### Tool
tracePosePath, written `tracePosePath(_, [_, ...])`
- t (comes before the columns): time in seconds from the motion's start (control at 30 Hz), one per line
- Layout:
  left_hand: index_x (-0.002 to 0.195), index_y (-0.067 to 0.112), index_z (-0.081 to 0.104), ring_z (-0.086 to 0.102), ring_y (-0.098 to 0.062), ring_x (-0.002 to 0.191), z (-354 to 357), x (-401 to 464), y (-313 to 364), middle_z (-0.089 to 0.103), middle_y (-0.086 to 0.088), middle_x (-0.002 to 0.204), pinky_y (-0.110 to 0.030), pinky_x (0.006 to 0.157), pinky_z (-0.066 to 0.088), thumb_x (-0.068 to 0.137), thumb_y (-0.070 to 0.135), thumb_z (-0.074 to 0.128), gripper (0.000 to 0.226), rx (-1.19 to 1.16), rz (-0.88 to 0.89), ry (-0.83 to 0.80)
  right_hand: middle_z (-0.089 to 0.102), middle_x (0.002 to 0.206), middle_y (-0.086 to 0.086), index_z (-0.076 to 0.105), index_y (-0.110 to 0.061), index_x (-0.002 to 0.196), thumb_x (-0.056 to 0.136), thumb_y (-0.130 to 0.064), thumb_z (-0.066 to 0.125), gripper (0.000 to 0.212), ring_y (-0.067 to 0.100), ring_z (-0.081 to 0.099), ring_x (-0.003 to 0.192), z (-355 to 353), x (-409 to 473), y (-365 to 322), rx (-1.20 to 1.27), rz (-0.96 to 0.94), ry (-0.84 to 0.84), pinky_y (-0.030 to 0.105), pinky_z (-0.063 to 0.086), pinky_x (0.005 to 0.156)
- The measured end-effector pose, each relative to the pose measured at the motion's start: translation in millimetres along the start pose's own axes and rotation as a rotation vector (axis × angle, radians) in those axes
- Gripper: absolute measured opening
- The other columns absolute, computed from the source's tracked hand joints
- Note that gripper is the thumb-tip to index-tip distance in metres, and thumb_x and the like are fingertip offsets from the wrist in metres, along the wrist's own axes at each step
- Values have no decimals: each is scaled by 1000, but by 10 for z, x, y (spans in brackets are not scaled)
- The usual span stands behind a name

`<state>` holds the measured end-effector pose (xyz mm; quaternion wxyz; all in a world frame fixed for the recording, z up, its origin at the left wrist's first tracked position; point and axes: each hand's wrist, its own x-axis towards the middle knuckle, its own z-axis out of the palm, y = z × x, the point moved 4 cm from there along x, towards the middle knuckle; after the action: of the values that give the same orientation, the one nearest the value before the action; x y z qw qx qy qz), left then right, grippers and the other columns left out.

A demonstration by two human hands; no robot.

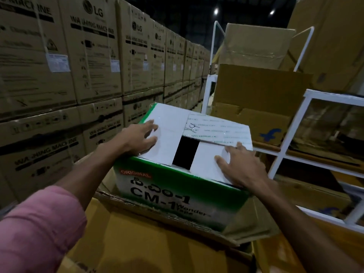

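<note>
A green and white carton point(177, 190) printed "CM-1 Wonder Tape" stands in front of me inside a larger open brown box point(149, 243). Its white top flaps are folded down, with a dark gap point(186, 152) between the two near flaps. My left hand point(139, 137) lies flat on the left flap with spread fingers. On the right flap rests my right hand point(240, 165), fingers straight. A taped far flap point(216, 128) overlaps the right side.
Stacked brown washing machine cartons point(78, 62) form a wall on the left and recede down the aisle. A white metal rack point(295, 134) at the right holds flattened and stacked brown cartons point(262, 91).
</note>
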<state>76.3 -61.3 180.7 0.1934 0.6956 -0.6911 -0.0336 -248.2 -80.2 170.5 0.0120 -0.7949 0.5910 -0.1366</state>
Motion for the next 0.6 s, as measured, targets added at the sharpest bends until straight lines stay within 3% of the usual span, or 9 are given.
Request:
tracePosePath(0.13, [146,17,48,51,-33,130,493,276,-200,39,-9,160,-38,101,40,98,64,41,67,228,-33,-209,34,162,12,52,-20,145,99,-62,45,62,39,55,128,442,183,23,-47,2,-147,51,49,99])
tracePosePath(0.2, [143,13,48,52,-32,127,707,377,-338,42,-13,157,-39,100,40,102,59,44,62,196,-61,-257,34,162,12,55,-19,141,99,-61,45,60,39,57,125,598,289,-2,-78,-4,-173,47,49,94])
tracePosePath(0.33, [160,17,30,41,-27,143,999,562,-599,13,-6,171,-38,113,32,101,62,43,75,94,-76,-291,47,147,13,55,-17,139,102,-59,39,58,39,60,116,807,491,-14,-158,-36,-177,46,47,88])
tracePosePath(0.43, [164,20,17,28,-25,152,1389,650,-758,-3,-1,171,-49,123,20,99,67,40,83,80,-115,-357,52,138,10,55,-19,137,102,-62,35,59,35,60,112,1025,615,64,-179,-38,-214,43,44,81])
tracePosePath(0.5, [164,21,10,17,-26,156,1661,673,-807,-9,1,171,-56,124,6,98,72,33,87,139,-122,-377,47,149,9,50,-22,144,101,-63,32,62,36,57,120,1186,636,119,-172,-18,-243,46,45,89])
tracePosePath(0.6, [164,23,3,9,-31,157,1836,735,-847,-15,2,170,-61,121,-5,92,79,25,94,139,-102,-327,21,167,6,36,-25,154,102,-63,30,65,45,40,137,1350,631,195,-103,38,-218,54,43,102])
